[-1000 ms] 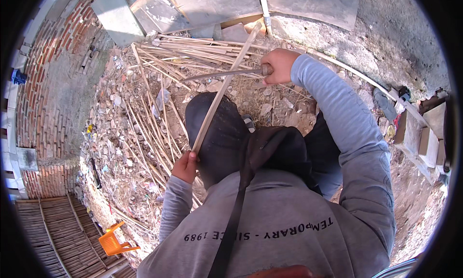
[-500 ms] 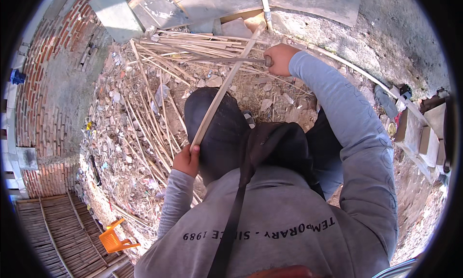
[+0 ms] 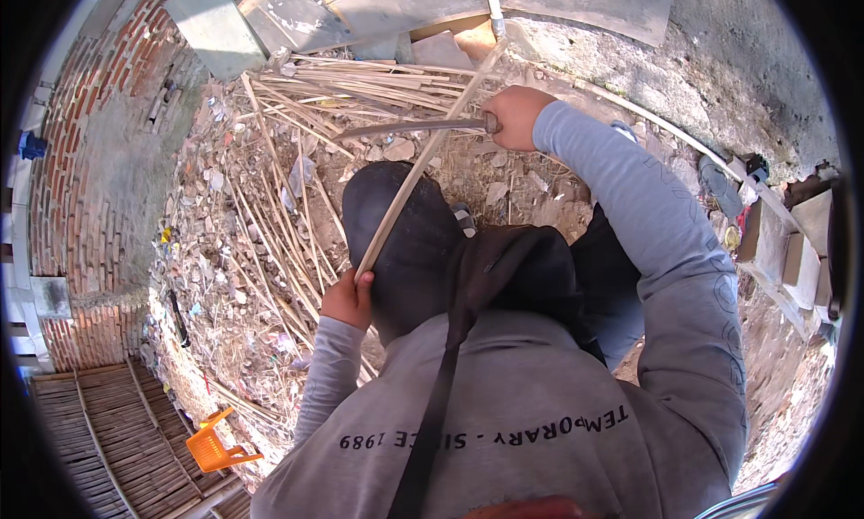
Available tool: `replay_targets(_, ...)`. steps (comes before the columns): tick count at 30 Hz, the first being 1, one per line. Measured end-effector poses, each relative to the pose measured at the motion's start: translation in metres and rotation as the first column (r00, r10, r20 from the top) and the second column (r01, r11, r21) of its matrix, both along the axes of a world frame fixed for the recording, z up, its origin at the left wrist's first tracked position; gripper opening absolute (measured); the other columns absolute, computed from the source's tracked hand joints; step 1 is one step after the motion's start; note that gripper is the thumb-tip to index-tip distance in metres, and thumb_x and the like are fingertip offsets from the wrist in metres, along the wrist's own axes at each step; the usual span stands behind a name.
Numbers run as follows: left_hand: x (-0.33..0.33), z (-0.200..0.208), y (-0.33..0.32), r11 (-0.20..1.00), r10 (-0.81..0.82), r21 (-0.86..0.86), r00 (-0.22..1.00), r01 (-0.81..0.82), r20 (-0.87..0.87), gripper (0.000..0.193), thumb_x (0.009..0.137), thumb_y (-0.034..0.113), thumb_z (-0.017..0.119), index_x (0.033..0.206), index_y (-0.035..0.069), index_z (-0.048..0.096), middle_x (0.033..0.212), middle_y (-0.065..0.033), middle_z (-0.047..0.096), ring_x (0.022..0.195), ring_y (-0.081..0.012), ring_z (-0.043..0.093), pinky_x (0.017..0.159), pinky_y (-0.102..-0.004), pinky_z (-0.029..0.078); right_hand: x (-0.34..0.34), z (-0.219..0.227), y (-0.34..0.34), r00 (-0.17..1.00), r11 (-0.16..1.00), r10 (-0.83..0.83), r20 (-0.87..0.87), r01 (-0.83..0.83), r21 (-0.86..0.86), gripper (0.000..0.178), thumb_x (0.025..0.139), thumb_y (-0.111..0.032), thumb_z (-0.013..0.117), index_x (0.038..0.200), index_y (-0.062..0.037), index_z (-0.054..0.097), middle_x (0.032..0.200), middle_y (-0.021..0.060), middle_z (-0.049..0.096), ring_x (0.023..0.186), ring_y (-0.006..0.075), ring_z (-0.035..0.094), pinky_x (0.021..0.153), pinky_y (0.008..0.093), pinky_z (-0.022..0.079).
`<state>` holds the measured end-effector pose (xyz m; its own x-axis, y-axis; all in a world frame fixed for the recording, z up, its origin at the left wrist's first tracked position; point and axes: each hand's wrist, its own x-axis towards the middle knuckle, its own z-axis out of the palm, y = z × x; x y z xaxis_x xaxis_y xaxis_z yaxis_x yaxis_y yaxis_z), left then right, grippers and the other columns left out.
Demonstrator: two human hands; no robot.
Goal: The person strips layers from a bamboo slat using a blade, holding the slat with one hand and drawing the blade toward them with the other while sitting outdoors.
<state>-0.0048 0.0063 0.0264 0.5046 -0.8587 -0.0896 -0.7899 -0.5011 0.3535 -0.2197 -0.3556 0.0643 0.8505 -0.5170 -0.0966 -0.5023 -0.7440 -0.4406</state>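
A long pale bamboo strip (image 3: 405,192) slants across my dark-clad left knee, its far end up near the pipe at the back. My left hand (image 3: 348,300) is closed around the strip's near end, thumb on top, beside the knee. Farther off, my right hand (image 3: 519,117) grips the handle of a long, slightly curved knife (image 3: 387,128). Its dark blade points left and crosses the strip beyond the knee. Whether the edge touches the strip, I cannot tell.
Many bamboo strips (image 3: 378,80) lie on littered, stony ground ahead and to the left. An orange plastic chair (image 3: 214,442) is at lower left. A brick wall (image 3: 94,150) bounds the left; a pale pipe (image 3: 657,121) and blocks (image 3: 801,271) are on the right.
My right hand has come slightly left and nearer, and the knife has turned so more of its blade shows. The strip's far end has shifted a little right. My left hand stays put.
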Motion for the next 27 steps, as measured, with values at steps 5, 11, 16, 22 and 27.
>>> replay_targets(5, -0.006, -0.008, -0.007, 0.999, -0.039, -0.004, 0.998, 0.039, 0.056, 0.038, 0.096, 0.041, 0.049, 0.090, 0.004, 0.059, 0.066, -0.0229, 0.060, 0.065, -0.0452, 0.060, 0.057, -0.0521, 0.045, -0.023, -0.032, -0.031, 0.999, 0.999, -0.050, -0.008, 0.050, 0.002, 0.024, 0.070, -0.019, 0.067, 0.088, -0.0039, 0.064, 0.086, 0.0191, 0.067, 0.084, 0.0371, 0.065, 0.078, 0.0453, 0.051)
replay_targets(11, 0.000, -0.006, -0.003, 0.999, 0.009, -0.039, 1.000, -0.009, 0.000, 0.038, 0.096, 0.041, 0.049, 0.090, 0.005, 0.058, 0.067, -0.0234, 0.060, 0.066, -0.0455, 0.060, 0.057, -0.0523, 0.045, -0.015, -0.006, -0.019, 0.995, 0.996, -0.060, 0.075, 0.065, -0.059, 0.028, 0.072, -0.020, 0.065, 0.094, -0.0033, 0.066, 0.091, 0.0201, 0.067, 0.086, 0.0365, 0.065, 0.080, 0.0448, 0.051)
replay_targets(16, -0.004, -0.007, -0.009, 0.998, -0.027, -0.061, 0.999, 0.029, 0.029, 0.038, 0.096, 0.042, 0.049, 0.091, 0.005, 0.059, 0.067, -0.0233, 0.061, 0.067, -0.0453, 0.061, 0.058, -0.0518, 0.046, -0.023, 0.003, -0.008, 0.994, 0.982, 0.091, -0.066, -0.100, -0.158, 0.026, 0.071, -0.019, 0.064, 0.094, -0.0051, 0.066, 0.087, 0.0187, 0.067, 0.086, 0.0346, 0.066, 0.079, 0.0443, 0.051)
replay_targets(22, 0.007, 0.005, -0.014, 0.999, -0.029, -0.026, 0.991, 0.025, -0.128, 0.047, 0.097, 0.047, 0.046, 0.098, 0.002, 0.061, 0.071, -0.0240, 0.062, 0.071, -0.0454, 0.061, 0.063, -0.0505, 0.046, -0.024, -0.007, -0.030, 0.982, 0.990, -0.135, -0.133, 0.139, 0.017, 0.027, 0.072, -0.019, 0.061, 0.096, -0.0078, 0.067, 0.097, 0.0174, 0.068, 0.094, 0.0352, 0.064, 0.085, 0.0427, 0.050)
replay_targets(27, -0.005, -0.001, -0.003, 0.998, 0.009, -0.060, 1.000, -0.009, 0.000, 0.044, 0.096, 0.045, 0.048, 0.095, 0.002, 0.061, 0.069, -0.0232, 0.061, 0.071, -0.0450, 0.061, 0.062, -0.0507, 0.046, -0.007, 0.011, 0.020, 0.996, 0.961, 0.074, -0.052, -0.085, -0.263, 0.024, 0.068, -0.020, 0.065, 0.088, -0.0055, 0.066, 0.084, 0.0183, 0.067, 0.085, 0.0353, 0.066, 0.078, 0.0446, 0.052)
